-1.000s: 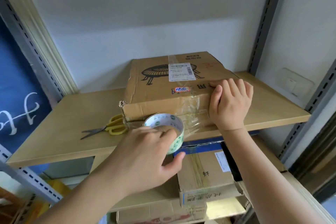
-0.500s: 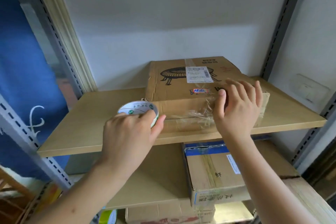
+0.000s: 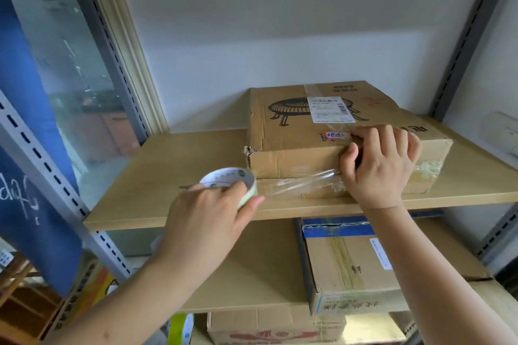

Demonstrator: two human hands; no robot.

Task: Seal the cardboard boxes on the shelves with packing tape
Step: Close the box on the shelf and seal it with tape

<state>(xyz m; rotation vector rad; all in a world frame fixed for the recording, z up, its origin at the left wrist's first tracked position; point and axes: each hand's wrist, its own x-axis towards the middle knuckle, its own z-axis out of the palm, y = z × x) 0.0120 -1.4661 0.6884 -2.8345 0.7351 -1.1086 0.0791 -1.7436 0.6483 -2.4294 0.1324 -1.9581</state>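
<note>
On the wooden shelf, the cardboard box is sitting at 1 o'clock; your right hand is pinning it while your left hand, gripping the tape roll, is stretching the tape strip toward 9 o'clock.

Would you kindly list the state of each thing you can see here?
Top box: flaps shut, lying flat on the shelf.
Tape roll: held by the left hand, strip stretched across the box front.
Right hand: pressing the strip onto the box.
Lower box: taped shut.
</note>
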